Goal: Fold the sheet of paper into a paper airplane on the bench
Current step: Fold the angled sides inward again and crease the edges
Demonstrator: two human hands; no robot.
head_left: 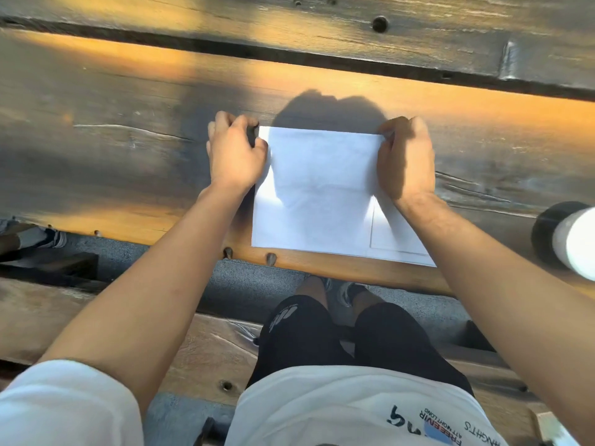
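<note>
While each grip pinches a far corner, paper [322,188] lies between.

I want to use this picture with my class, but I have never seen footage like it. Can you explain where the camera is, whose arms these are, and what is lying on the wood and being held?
There is no machine here. The one picture comes from a wide-angle camera worn on a person's head, looking forward and down, so the arms, the white shirt and the black shorts at the bottom are the wearer's own.

The person sits facing a weathered wooden bench. On it lies a white sheet of paper, its near edge close to the plank's front edge. The left hand pinches the far left corner and the right hand pinches the far right corner; the rest of the sheet rests on the wood. The dark patch over the paper is a shadow.

At the right edge stands a black and white cylindrical object; I cannot tell what it is.
</note>
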